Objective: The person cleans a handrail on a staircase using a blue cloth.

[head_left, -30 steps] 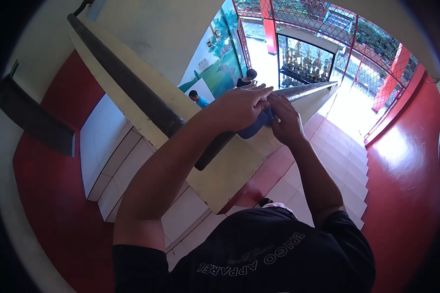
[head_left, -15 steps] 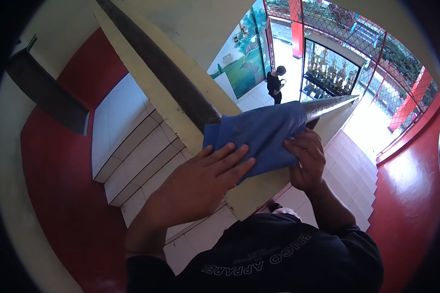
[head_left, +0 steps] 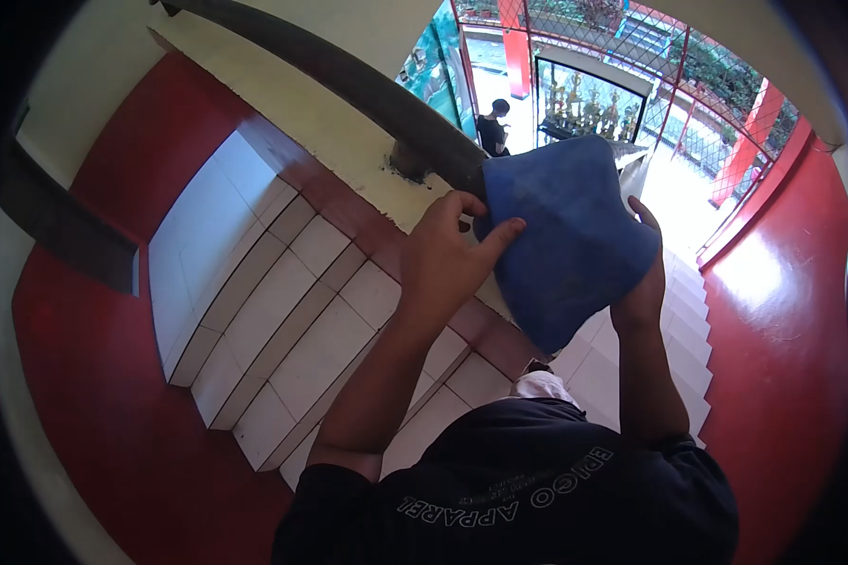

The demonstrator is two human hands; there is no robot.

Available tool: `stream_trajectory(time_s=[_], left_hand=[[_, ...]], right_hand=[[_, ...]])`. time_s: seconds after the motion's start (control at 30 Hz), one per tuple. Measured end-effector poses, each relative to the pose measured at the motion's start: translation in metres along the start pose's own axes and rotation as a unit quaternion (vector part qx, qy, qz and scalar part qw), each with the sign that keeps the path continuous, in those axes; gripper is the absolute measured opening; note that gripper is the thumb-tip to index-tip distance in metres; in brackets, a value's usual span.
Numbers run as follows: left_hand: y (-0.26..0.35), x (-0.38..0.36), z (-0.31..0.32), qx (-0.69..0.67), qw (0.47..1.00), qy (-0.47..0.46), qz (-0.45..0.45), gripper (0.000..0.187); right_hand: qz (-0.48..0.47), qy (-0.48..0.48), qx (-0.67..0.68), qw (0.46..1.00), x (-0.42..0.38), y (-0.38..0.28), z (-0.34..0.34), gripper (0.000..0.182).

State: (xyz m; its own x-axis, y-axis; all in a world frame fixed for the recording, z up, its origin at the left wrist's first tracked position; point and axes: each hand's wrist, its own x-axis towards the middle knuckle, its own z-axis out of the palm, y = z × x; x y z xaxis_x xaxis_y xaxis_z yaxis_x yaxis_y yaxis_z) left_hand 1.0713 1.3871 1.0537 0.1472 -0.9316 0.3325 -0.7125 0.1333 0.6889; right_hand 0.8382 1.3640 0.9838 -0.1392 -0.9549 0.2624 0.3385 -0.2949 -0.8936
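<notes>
Lifted since half a second ago, the blue cloth point(head_left: 570, 240) now hangs spread in front of the person, above the stairwell, where earlier it lay draped over the dark handrail point(head_left: 349, 80); the left hand point(head_left: 448, 254), then pressed flat on the fabric, now pinches the cloth's left edge between thumb and fingers, a narrow grip closed on the cloth; the right hand point(head_left: 643, 282) holds the cloth's right side from behind, mostly hidden by the fabric, fingertips showing past the upper edge, and its grip is closed on the cloth as well; the cloth's upper left corner sits just beside the handrail where the rail meets the cream wall cap point(head_left: 349, 155), though whether it touches cannot be told; white tiled steps point(head_left: 292, 320) drop away below the left forearm, bordered by red wall point(head_left: 122, 405); the person wears a black shirt point(head_left: 528, 490) with white lettering; in the bright doorway beyond, another person point(head_left: 493, 127) in dark clothes stands near a glass trophy case point(head_left: 584, 104), well apart from the hands; red fencing point(head_left: 725, 104) lines the yard behind.
</notes>
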Motion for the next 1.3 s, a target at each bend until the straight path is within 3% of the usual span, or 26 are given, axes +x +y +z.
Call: stream_trajectory(time_s=[0.1, 0.2, 0.3, 0.4, 0.5, 0.6, 0.7, 0.87, 0.9, 1.0, 1.07, 1.1, 1.13, 1.17, 1.2, 1.23, 1.27, 1.3], left_hand=[[-0.005, -0.005, 0.016, -0.214, 0.975, 0.018, -0.056, 0.042], [-0.012, -0.011, 0.022, -0.298, 0.944, -0.062, -0.127, 0.045], [-0.018, -0.021, 0.009, -0.339, 0.912, -0.188, -0.132, 0.062], [-0.025, -0.029, 0.015, -0.316, 0.929, -0.177, -0.08, 0.062], [-0.026, -0.032, 0.007, -0.509, 0.835, -0.18, -0.109, 0.052], [-0.013, -0.03, -0.004, -0.551, 0.786, -0.234, -0.155, 0.04], [-0.019, -0.017, -0.019, -0.486, 0.843, -0.212, -0.089, 0.04], [-0.003, 0.017, -0.075, -0.483, 0.863, -0.141, -0.043, 0.043], [0.0, 0.024, -0.086, -0.492, 0.858, -0.145, -0.039, 0.042], [0.011, 0.038, -0.106, -0.501, 0.854, -0.134, -0.038, 0.046], [-0.007, 0.042, -0.096, -0.417, 0.899, -0.094, -0.097, 0.049], [-0.021, 0.042, -0.088, -0.374, 0.915, -0.073, -0.129, 0.05], [-0.038, 0.038, -0.08, -0.303, 0.94, -0.078, -0.135, 0.052], [-0.057, 0.031, -0.073, -0.23, 0.96, -0.083, -0.139, 0.053], [-0.071, 0.028, -0.067, -0.155, 0.975, -0.086, -0.137, 0.054], [-0.081, 0.025, -0.058, -0.098, 0.991, -0.029, -0.083, 0.053], [-0.088, 0.017, -0.046, -0.039, 0.998, 0.027, -0.033, 0.052], [-0.091, 0.008, -0.037, 0.021, 0.997, 0.078, 0.013, 0.052]], right_hand=[[0.055, -0.034, 0.152, 0.986, -0.008, -0.018, 0.001, 0.05], [0.048, -0.033, 0.226, 0.972, -0.013, -0.032, 0.014, 0.052], [0.021, -0.099, 0.298, 0.949, -0.013, -0.03, 0.002, 0.056], [-0.022, -0.192, 0.359, 0.913, -0.013, -0.026, -0.012, 0.061], [-0.006, -0.188, 0.394, 0.899, -0.001, -0.032, -0.016, 0.065], [0.02, -0.059, 0.337, 0.939, 0.014, -0.045, -0.016, 0.068], [0.011, -0.297, 0.425, 0.855, 0.046, -0.055, -0.017, 0.07], [-0.004, -0.341, 0.376, 0.862, 0.098, -0.091, 0.019, 0.072], [-0.021, -0.292, 0.328, 0.898, 0.103, -0.101, 0.031, 0.068], [-0.008, -0.226, 0.277, 0.934, 0.121, -0.113, 0.05, 0.063], [0.037, -0.172, 0.209, 0.962, 0.14, -0.094, 0.05, 0.06], [0.055, -0.139, 0.073, 0.986, 0.154, -0.068, 0.044, 0.06], [-0.061, -0.117, -0.227, 0.965, 0.154, -0.049, 0.037, 0.059], [-0.173, -0.083, -0.502, 0.844, 0.15, -0.037, 0.032, 0.059], [-0.205, -0.098, -0.5, 0.836, 0.143, -0.033, 0.031, 0.059], [-0.239, -0.114, -0.497, 0.826, 0.132, -0.032, 0.034, 0.06], [-0.104, -0.182, -0.451, 0.868, 0.115, -0.053, 0.052, 0.067], [-0.094, -0.223, -0.523, 0.817, 0.106, -0.066, 0.069, 0.071]])
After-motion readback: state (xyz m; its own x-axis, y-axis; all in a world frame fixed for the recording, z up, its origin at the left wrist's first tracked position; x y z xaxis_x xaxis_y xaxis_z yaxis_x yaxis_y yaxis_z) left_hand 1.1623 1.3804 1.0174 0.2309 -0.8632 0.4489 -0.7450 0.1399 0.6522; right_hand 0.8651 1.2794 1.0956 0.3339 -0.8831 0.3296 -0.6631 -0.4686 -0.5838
